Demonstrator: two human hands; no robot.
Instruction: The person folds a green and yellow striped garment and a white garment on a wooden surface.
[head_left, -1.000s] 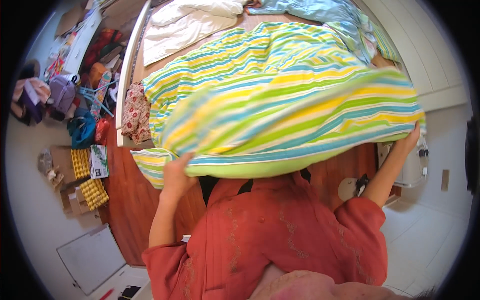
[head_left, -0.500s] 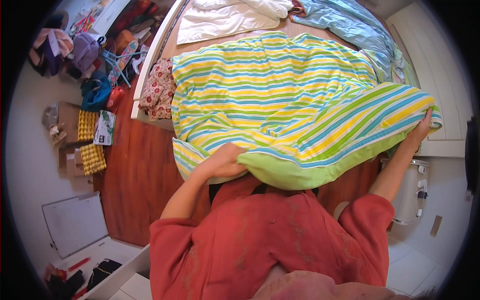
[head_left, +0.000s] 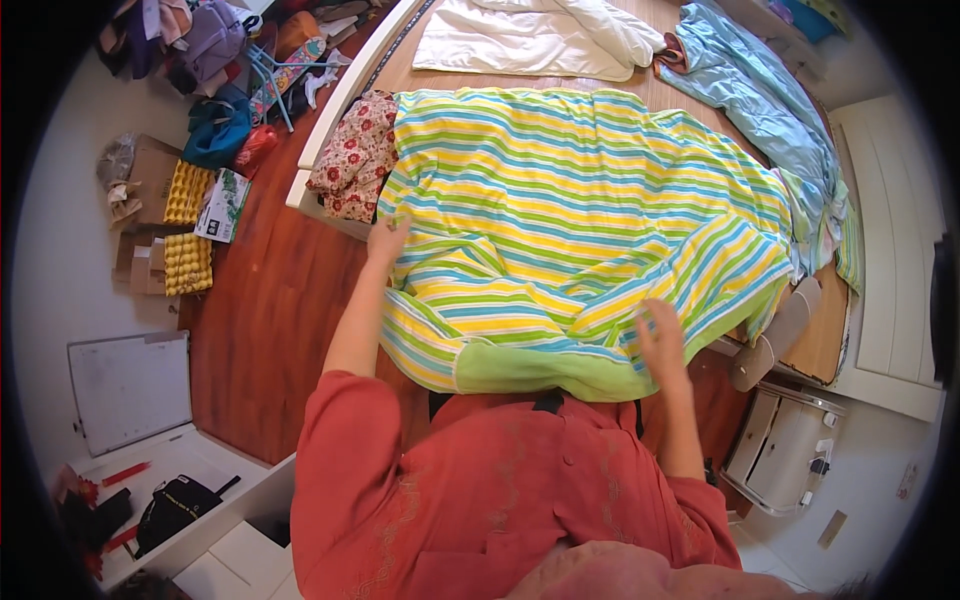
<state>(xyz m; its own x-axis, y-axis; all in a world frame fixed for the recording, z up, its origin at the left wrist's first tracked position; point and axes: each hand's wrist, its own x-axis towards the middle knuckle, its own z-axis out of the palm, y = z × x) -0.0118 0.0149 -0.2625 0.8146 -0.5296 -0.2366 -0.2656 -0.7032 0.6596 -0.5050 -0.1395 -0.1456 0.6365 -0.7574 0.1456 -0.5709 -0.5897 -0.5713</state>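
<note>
The striped duvet (head_left: 590, 220) lies spread over the bed (head_left: 345, 95); its near corner is folded over, unsmoothed. Left hand (head_left: 387, 240) rests flat on its edge; right hand (head_left: 660, 338) presses open-fingered on the fold.

- Striped duvet (head_left: 590, 220) spread over bed (head_left: 345, 95).
- Left hand (head_left: 387, 240) on its left edge.
- Right hand (head_left: 660, 338) flat near green hem.
</note>
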